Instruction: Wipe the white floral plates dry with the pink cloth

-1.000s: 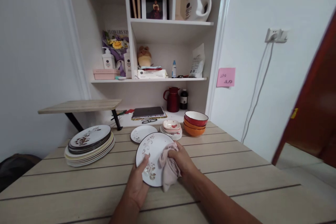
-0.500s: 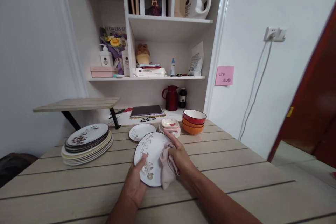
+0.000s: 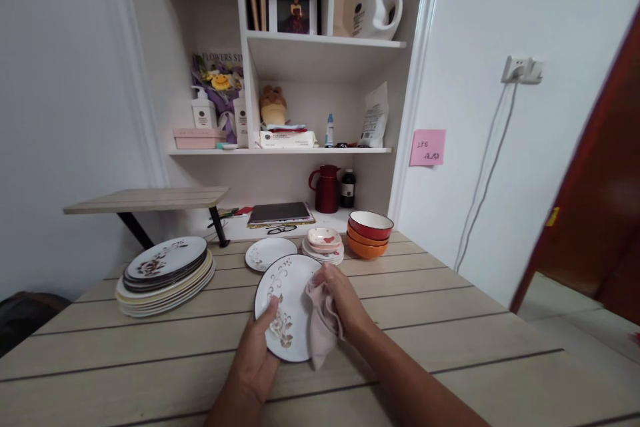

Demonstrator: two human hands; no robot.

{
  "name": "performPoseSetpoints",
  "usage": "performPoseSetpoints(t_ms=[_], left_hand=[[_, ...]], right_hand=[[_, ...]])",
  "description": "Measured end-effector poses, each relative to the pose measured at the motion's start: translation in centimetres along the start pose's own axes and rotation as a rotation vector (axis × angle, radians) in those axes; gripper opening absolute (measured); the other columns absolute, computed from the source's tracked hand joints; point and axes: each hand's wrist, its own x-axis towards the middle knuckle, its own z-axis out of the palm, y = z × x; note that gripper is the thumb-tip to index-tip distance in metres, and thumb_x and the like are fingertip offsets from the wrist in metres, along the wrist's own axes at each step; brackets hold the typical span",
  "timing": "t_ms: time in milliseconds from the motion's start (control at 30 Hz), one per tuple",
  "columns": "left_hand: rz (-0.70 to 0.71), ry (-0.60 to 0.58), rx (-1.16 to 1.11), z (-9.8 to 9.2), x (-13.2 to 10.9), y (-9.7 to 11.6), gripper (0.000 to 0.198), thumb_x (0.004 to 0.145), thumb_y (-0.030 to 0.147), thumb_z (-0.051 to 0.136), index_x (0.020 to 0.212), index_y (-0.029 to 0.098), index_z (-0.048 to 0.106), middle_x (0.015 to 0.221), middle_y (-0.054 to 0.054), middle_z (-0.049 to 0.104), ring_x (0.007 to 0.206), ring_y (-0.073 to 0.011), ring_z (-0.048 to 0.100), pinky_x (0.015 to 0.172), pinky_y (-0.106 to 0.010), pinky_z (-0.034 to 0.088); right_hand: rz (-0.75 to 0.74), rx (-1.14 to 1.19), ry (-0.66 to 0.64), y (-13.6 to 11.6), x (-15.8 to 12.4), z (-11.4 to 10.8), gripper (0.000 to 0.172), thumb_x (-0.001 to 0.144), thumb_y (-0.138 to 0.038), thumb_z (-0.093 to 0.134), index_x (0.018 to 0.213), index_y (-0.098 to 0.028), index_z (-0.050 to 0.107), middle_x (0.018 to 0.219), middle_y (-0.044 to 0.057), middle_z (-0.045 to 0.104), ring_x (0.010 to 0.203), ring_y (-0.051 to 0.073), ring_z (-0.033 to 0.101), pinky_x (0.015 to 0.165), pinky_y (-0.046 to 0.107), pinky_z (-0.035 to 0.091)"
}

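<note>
A white plate [image 3: 286, 280] with a dark rim and a brown flower pattern is held tilted above the table, facing me. My left hand [image 3: 256, 353] grips its lower left edge, thumb on the face and fingers underneath. Bunched in my right hand [image 3: 345, 300] is a pale pink cloth [image 3: 321, 330], pressed at the plate's right edge; the cloth's lower end hangs past the rim. The right fingers are curled and partly hidden. Just behind lies another patterned plate [image 3: 270, 253] flat on the table.
To the left stands a stack of plates [image 3: 167, 273] beside a small raised wooden stand [image 3: 147, 199]. Small dishes [image 3: 324, 240] and a stack of red and orange bowls [image 3: 369, 235] sit at the back. Behind them, a red jug [image 3: 327, 190] and dark folder [image 3: 279, 212] rest under shelves.
My right hand's fingers have curled in around the cloth at the plate's right edge, where the index finger was stretched out before. The left hand keeps its grip on the plate.
</note>
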Motion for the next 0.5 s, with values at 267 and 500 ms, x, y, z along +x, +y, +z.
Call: performPoseSetpoints(t_ms=[267,500], left_hand=[[0.027,0.040,0.038,0.72,-0.32,-0.04,0.046,0.079,0.017,0.069,0.122,0.007,0.059,0.108,-0.018,0.071,0.098,-0.0306,0.068,0.090,-0.042,0.054],[0.039,0.022,0.057,1.07,-0.67,0.06,0.054,0.075,0.016,0.072,0.127,0.011,0.057,0.111,-0.017,0.070,0.099,-0.0314,0.068,0.089,-0.043,0.055]], right_hand=[[-0.068,-0.062,0.051,0.27,0.61,-0.51,0.053,0.066,-0.019,0.062,0.118,-0.023,0.052,0.095,0.001,0.063,0.083,0.018,0.056,0.079,0.031,0.043],[0.070,0.139,-0.089,0.21,0.62,-0.51,0.025,0.071,-0.023,0.058,0.094,-0.018,0.065,0.080,0.001,0.065,0.073,0.017,0.056,0.068,0.027,0.043]])
